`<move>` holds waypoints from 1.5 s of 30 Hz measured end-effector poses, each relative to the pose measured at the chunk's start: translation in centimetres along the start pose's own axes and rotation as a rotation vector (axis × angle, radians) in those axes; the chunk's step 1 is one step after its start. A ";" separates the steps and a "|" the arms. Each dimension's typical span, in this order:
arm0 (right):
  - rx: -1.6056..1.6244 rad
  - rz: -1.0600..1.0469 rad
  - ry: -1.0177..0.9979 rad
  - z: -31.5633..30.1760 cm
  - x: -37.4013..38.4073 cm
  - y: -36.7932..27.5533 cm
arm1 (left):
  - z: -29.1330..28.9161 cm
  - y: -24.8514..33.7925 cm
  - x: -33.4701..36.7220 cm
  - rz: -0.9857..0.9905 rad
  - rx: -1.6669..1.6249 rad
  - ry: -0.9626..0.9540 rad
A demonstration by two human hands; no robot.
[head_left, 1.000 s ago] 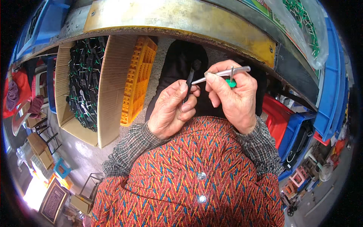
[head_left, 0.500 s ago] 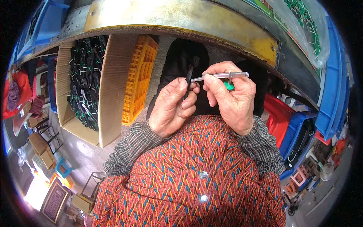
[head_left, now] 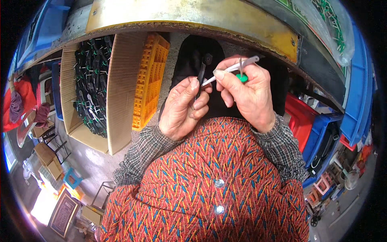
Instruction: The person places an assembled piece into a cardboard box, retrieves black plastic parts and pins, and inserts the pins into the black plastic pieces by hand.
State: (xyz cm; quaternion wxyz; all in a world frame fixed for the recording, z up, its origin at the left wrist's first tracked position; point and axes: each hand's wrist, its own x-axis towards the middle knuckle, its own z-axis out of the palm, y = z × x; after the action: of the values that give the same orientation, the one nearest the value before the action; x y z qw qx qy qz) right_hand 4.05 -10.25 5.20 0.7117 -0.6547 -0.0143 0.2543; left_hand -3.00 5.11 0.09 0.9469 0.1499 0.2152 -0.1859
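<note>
My left hand [head_left: 181, 111] is closed, pinching a slim black strip-like part [head_left: 202, 74] upright between thumb and fingers. A rounded end with a hole shows at its top. My right hand [head_left: 254, 94] grips a pale, slightly curved tapered stick [head_left: 231, 69] whose thin tip meets the black part beside my left fingertips. Within the same hand sits a green-headed pin [head_left: 242, 78], its thin metal shank pointing up across the stick. Whether the tip enters the black part or only touches it is hidden by my fingers.
The metal-edged workbench [head_left: 193, 18] runs across in front of me. At left stand a cardboard box [head_left: 123, 88] of black parts with green-headed pins and an orange plastic crate [head_left: 151, 80]. A clear bag [head_left: 344, 60] of green pins lies far right, above blue bins [head_left: 358, 101].
My right hand has moved slightly up, and the pale stick now slants more steeply, its outer end higher. My left hand keeps its pinch on the black part.
</note>
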 end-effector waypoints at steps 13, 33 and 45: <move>-0.207 -0.212 0.083 0.5 -0.5 -0.1 | -0.4 0.3 0.0 -0.094 -0.120 -0.053; 0.023 -0.012 0.068 0.1 0.2 0.9 | -0.8 -0.2 -0.1 -0.010 0.037 0.034; -0.230 -0.171 0.041 0.2 -0.3 1.2 | -1.3 -0.1 0.0 0.008 0.080 0.017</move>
State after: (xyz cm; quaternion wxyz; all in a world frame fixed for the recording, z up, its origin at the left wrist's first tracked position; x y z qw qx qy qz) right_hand 3.34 -10.16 4.16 0.6511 -0.7335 -0.0844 0.1761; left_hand -3.53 5.51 -1.01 0.9391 0.1898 0.2150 -0.1895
